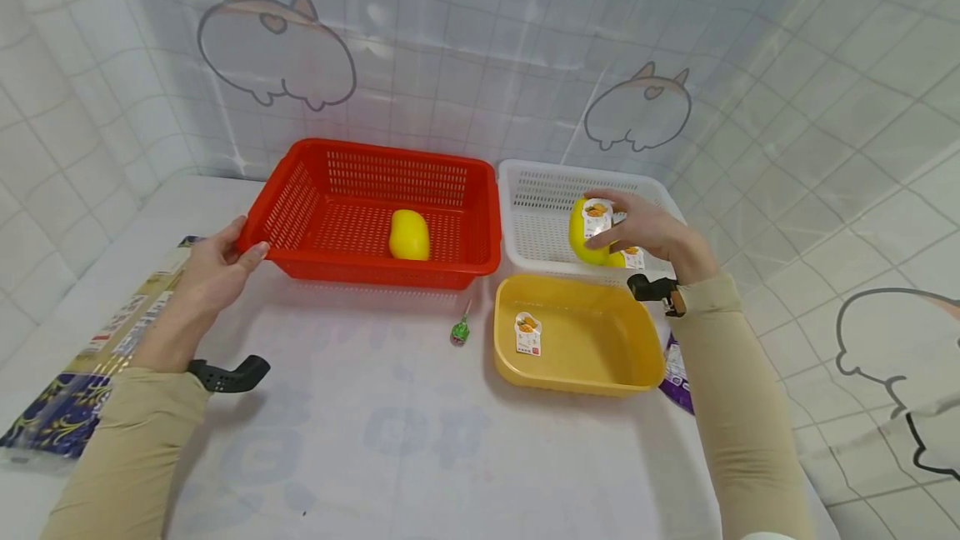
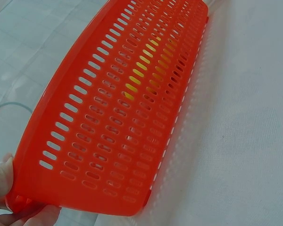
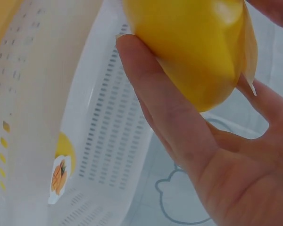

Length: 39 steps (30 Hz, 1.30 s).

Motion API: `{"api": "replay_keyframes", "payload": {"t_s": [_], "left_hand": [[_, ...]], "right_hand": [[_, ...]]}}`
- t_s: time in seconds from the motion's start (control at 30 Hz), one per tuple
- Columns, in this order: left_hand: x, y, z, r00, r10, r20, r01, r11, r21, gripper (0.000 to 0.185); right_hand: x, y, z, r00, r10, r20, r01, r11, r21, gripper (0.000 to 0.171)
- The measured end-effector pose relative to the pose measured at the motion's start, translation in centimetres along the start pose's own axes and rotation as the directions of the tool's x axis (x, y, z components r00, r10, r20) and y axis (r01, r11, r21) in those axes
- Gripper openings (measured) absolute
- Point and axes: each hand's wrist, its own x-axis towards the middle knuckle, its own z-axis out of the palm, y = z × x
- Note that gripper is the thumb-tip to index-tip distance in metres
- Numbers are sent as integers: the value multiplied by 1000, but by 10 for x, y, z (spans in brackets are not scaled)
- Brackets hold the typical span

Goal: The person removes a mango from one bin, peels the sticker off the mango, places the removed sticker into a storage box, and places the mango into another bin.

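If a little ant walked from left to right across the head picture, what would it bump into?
Blue-and-gold packet → left hand → yellow rounded object inside the red basket → green-topped lollipop → yellow tub → purple packet.

Pale grid-patterned sheeting (image 1: 465,48), cartoon animal outlines (image 1: 277,57), soft glare, white table surface (image 1: 390,482)

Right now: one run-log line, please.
left grip: red basket corner; right grip: labelled yellow fruit over white basket; inside red basket: another yellow fruit
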Motion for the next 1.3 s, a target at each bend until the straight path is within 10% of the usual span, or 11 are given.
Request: {"api": "replay_keyframes", "payload": {"t_s": [1.3], "left_hand": [[1, 3, 0, 1000, -8, -12, 8, 1000, 1, 78]], "right_hand": [[-43, -22, 60, 990, -90, -109, 82, 994, -75, 85]]}}
